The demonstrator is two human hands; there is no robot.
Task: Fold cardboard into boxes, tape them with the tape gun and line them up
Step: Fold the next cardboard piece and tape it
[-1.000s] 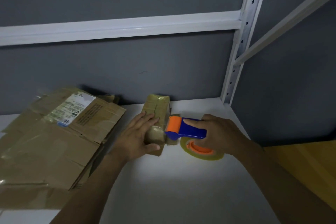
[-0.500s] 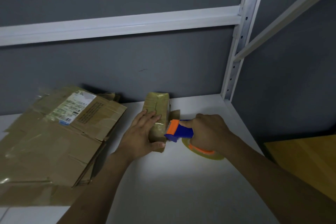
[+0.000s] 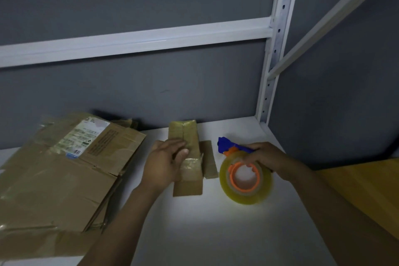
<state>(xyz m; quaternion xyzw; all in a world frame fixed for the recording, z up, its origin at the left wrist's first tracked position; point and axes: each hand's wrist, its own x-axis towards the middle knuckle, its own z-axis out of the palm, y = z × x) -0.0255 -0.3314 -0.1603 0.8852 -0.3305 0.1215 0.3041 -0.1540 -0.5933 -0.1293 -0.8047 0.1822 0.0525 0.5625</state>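
Our left hand [image 3: 165, 163] lies flat on the small cardboard box [image 3: 190, 136], fingers nearly straight and pointing right across its taped top, thumb resting beside them on the glossy strip; it presses rather than grips. The forearm runs in from the lower left, with the wrist bent slightly inward. Our right hand [image 3: 266, 156] curls around the handle of the blue and orange tape gun [image 3: 234, 154], knuckles up, with the forearm coming in from the lower right. The gun is tipped so that its clear tape roll [image 3: 246, 197] faces us and sits on or just above the white shelf [image 3: 216, 233]; we cannot tell which. It sits just to the right of the box, not touching it.

The box lies lengthwise, its far end close to the grey wall [image 3: 151, 93], with loose flaps lying flat at its near end and right side. A stack of flattened cardboard [image 3: 54, 179] bearing a shipping label [image 3: 83, 137] lies to the left.
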